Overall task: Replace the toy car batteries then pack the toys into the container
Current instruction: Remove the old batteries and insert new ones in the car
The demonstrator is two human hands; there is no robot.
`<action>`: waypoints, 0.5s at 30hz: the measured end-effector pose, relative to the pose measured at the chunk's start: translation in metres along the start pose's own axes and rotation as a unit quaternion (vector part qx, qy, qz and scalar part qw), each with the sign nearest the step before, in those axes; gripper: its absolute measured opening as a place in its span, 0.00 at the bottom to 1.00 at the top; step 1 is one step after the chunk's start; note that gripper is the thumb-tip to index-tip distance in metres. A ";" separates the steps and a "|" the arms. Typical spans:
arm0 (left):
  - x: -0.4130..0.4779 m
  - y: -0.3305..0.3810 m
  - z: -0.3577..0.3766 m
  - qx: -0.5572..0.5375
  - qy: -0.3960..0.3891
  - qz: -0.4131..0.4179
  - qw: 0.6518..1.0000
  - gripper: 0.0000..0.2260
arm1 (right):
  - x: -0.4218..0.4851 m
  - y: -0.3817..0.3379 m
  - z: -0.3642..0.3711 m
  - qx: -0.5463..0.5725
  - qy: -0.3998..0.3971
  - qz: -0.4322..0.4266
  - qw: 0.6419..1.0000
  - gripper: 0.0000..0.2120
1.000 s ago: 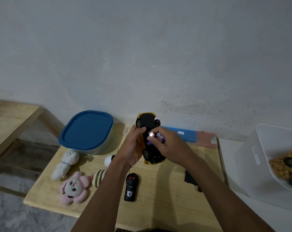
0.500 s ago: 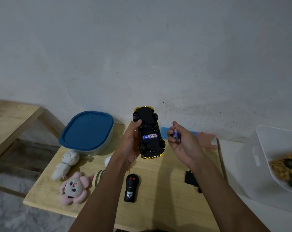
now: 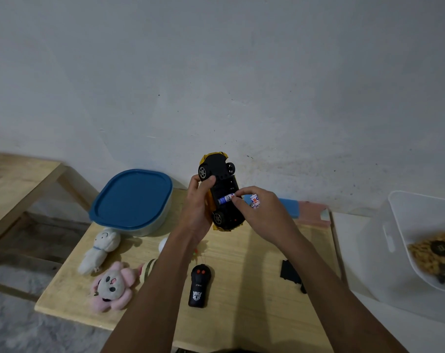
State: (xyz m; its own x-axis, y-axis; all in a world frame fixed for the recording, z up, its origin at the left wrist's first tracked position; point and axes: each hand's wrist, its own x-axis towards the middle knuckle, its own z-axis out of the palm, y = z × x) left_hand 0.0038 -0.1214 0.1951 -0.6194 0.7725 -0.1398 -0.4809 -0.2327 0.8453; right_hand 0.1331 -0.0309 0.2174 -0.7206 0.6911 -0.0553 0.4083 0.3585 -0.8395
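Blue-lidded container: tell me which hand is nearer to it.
Left. The left hand, gripping the toy car, is just right of the container; the right hand, holding a battery, is beyond the car.

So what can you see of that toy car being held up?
The toy car looks plastic: yellow body, black underside, black wheels with silver hubs. It is held belly-up above the wooden table, one end toward the wall. The left hand grips its side; the right hand pinches a battery lying across its open bay.
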 end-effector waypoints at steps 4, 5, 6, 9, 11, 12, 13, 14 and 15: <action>0.000 0.000 0.000 0.005 -0.001 0.015 1.000 0.14 | -0.001 -0.001 0.005 -0.022 0.022 -0.005 1.000 0.11; 0.000 0.000 -0.001 0.005 0.001 0.019 1.000 0.13 | -0.001 -0.001 0.006 -0.017 0.022 -0.003 1.000 0.12; 0.000 -0.001 -0.001 0.005 0.002 0.023 1.000 0.13 | -0.001 -0.001 0.007 -0.011 0.022 0.000 1.000 0.12; -0.001 -0.002 0.000 -0.002 -0.003 0.031 1.000 0.15 | -0.001 -0.002 0.010 -0.011 0.028 0.007 1.000 0.13; -0.002 -0.002 0.001 -0.005 -0.008 0.033 0.999 0.15 | -0.002 -0.002 0.012 -0.019 0.038 0.007 0.999 0.14; -0.002 -0.002 0.001 -0.004 -0.009 0.035 0.999 0.14 | -0.002 -0.002 0.012 -0.020 0.041 0.007 0.999 0.14; -0.002 -0.002 0.001 -0.003 -0.007 0.036 0.999 0.13 | -0.001 -0.002 0.013 -0.018 0.041 0.009 0.999 0.14; -0.002 -0.002 0.001 -0.003 -0.005 0.038 0.999 0.12 | -0.001 -0.002 0.013 -0.014 0.040 0.012 0.999 0.14; -0.002 -0.002 0.002 -0.002 -0.004 0.039 0.999 0.11 | 0.000 -0.002 0.014 -0.009 0.039 0.016 0.999 0.13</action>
State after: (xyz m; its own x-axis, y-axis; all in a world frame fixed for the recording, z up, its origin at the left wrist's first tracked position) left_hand 0.0069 -0.1214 0.1949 -0.6503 0.7565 -0.0695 -0.4342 -0.2951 0.8511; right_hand 0.1246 -0.0404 0.2111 -0.6613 0.7490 -0.0398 0.4420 0.3463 -0.8275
